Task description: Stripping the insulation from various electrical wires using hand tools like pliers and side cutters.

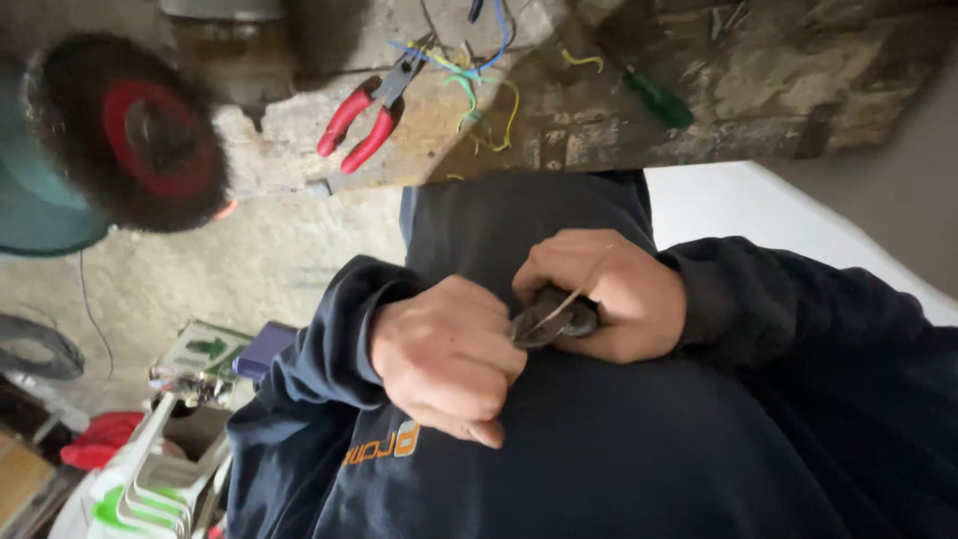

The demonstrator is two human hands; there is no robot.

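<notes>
- My left hand (447,357) is balled into a tight fist, pinching one end of a thin pale wire (559,304); knuckles face the camera.
- My right hand (607,294) is wrapped around a small dark cutter (554,321), its metal nose pointing toward the left fist.
- The two hands are touching, held close against my dark navy sweatshirt (599,449).
- The wire runs up from the cutter's nose across the right-hand fingers; cannot tell whether the blades are biting on it.
- On the rough concrete ledge (419,130) beyond my hands: red-handled pliers (361,122), lying flat, well apart from me.
- Just beside the pliers, a tangle of blue, yellow and green wire offcuts (479,80).
- Farther along the ledge, a green-handled screwdriver (657,98).
- A round wire-brush wheel with a red hub (135,130) sits off to the side.
</notes>
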